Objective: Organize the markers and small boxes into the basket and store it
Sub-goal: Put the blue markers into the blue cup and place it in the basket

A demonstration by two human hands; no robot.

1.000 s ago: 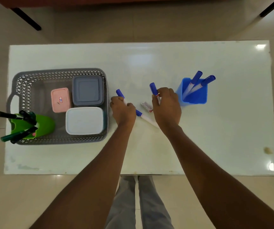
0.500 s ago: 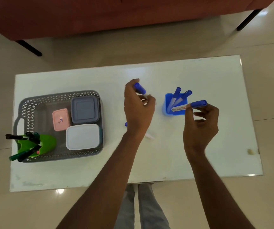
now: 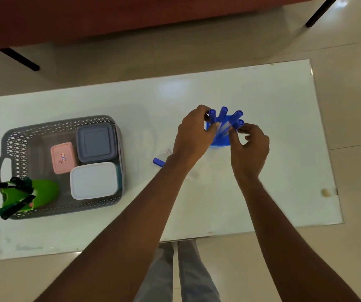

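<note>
Gripping markers (image 3: 212, 115) in blue cup (image 3: 220, 143): left fingers (image 3: 197, 114), right fingers (image 3: 249, 128) | basket (image 3: 14, 140): 3 boxes (image 3: 95, 142)

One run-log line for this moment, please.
left hand: holds blue marker at blue cup | right hand: pinches second marker | loose marker: on table

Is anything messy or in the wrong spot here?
One blue marker lies loose on the table, partly hidden by the left arm, away from the others at the blue cup. In the basket's near corner, the green holder seems to lean outward, its dark markers poking past the rim.
</note>
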